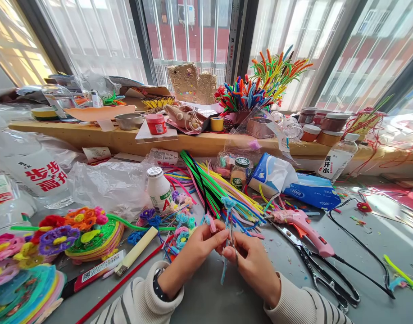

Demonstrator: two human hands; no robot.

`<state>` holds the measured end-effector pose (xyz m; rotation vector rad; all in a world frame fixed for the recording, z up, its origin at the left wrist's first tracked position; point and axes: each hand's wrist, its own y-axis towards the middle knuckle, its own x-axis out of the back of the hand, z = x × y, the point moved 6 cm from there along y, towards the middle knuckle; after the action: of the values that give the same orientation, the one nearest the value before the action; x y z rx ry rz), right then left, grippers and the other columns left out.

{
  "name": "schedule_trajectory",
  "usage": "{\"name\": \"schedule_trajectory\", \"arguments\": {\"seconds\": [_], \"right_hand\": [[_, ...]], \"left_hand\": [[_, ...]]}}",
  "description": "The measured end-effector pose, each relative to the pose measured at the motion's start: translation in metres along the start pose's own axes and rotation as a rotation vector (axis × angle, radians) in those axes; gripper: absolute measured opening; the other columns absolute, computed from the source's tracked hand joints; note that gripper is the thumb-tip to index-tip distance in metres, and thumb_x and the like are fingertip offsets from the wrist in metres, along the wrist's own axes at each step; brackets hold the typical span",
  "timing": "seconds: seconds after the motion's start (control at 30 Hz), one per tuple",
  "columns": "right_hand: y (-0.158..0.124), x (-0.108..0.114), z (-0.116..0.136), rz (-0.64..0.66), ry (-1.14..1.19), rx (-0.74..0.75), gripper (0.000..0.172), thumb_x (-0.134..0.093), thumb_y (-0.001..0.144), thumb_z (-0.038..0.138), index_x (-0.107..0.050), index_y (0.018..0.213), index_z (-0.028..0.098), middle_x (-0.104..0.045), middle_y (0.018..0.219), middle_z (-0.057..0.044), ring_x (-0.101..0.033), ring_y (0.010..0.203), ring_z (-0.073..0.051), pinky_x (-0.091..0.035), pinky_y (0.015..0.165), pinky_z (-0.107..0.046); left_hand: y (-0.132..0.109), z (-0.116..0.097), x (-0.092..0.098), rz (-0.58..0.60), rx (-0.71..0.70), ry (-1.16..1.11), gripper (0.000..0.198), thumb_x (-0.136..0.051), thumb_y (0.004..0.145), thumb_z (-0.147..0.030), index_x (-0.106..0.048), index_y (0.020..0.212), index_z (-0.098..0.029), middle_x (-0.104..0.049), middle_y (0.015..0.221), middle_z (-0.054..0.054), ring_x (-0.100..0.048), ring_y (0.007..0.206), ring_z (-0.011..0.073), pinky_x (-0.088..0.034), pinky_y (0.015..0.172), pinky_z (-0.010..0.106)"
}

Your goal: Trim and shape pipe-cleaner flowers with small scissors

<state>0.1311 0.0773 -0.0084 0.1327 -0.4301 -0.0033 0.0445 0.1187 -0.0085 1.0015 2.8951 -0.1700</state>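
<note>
A light blue pipe cleaner flower point(228, 203) on a thin stem stands upright between my two hands. My left hand point(204, 245) is closed, its thumb and fingers pinching the stem from the left. My right hand point(251, 261) pinches the same stem from the right, and a light blue end point(223, 272) hangs below the fingers. Exactly where the fingertips meet the stem is partly hidden. A small pink piece point(211, 223) shows at my left forefinger; I cannot make out what it is. Behind the hands lies a bundle of green pipe cleaners point(206, 189).
To the right lie large black-handled scissors point(314, 265) and a pink glue gun point(306, 227) with a trailing black cord. Finished fuzzy flowers point(59, 239) and coiled discs point(30, 292) crowd the left. A white bottle point(158, 189) and tissue pack point(310, 189) stand farther back.
</note>
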Motion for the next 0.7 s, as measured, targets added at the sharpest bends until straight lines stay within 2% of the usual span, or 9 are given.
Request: {"name": "schedule_trajectory", "arguments": {"seconds": [0.17,0.27,0.37,0.5,0.6,0.7], "right_hand": [[0.001,0.0,-0.002,0.004,0.037,0.007,0.05,-0.039,0.069,0.06,-0.051,0.058,0.013,-0.04,0.052,0.002,-0.028,0.047,-0.009,-0.024,0.044,-0.02],[0.004,0.005,-0.005,-0.04,0.023,-0.003,0.051,-0.039,0.069,0.06,-0.054,0.059,0.012,-0.039,0.05,0.002,-0.028,0.046,-0.009,-0.024,0.044,-0.021],[0.006,0.012,-0.008,-0.093,0.049,-0.022,0.044,-0.044,0.07,0.054,-0.055,0.061,0.012,-0.039,0.05,0.002,-0.029,0.047,-0.009,-0.025,0.045,-0.021],[0.009,0.02,-0.013,-0.161,0.278,-0.074,0.034,-0.05,0.07,0.047,-0.055,0.066,0.013,-0.042,0.053,0.003,-0.032,0.048,-0.008,-0.026,0.044,-0.02],[0.01,0.021,-0.021,-0.206,0.496,-0.192,0.031,-0.053,0.069,0.045,-0.055,0.072,0.014,-0.029,0.046,0.007,-0.021,0.041,-0.005,-0.017,0.038,-0.018],[0.01,0.02,-0.024,-0.22,0.639,-0.246,0.029,-0.057,0.067,0.042,-0.053,0.072,0.014,-0.02,0.045,0.009,-0.014,0.04,-0.004,-0.01,0.037,-0.019]], "left_hand": [[0.0,0.001,0.001,-0.033,-0.035,0.034,0.018,-0.051,0.071,-0.032,-0.046,0.064,-0.016,-0.042,0.057,-0.004,-0.041,0.055,0.0083,-0.035,0.055,0.021],[0.0,-0.002,0.002,-0.068,-0.043,0.039,0.019,-0.051,0.071,-0.032,-0.044,0.063,-0.016,-0.04,0.056,-0.005,-0.04,0.052,0.0076,-0.034,0.053,0.02],[0.0,-0.005,0.003,-0.097,-0.052,0.025,0.02,-0.05,0.071,-0.033,-0.041,0.063,-0.017,-0.038,0.055,-0.006,-0.039,0.051,0.0075,-0.034,0.052,0.02],[0.0,-0.003,-0.001,-0.039,-0.071,0.083,0.019,-0.049,0.072,-0.033,-0.043,0.063,-0.017,-0.04,0.057,-0.005,-0.04,0.052,0.0081,-0.035,0.052,0.021],[0.0,0.004,-0.005,0.022,-0.065,0.163,0.018,-0.049,0.072,-0.034,-0.044,0.066,-0.017,-0.042,0.057,-0.004,-0.042,0.052,0.0089,-0.035,0.052,0.022],[-0.001,0.009,-0.006,0.016,-0.055,0.261,0.019,-0.049,0.071,-0.035,-0.045,0.066,-0.017,-0.044,0.058,-0.004,-0.043,0.054,0.01,-0.036,0.055,0.022]]}}
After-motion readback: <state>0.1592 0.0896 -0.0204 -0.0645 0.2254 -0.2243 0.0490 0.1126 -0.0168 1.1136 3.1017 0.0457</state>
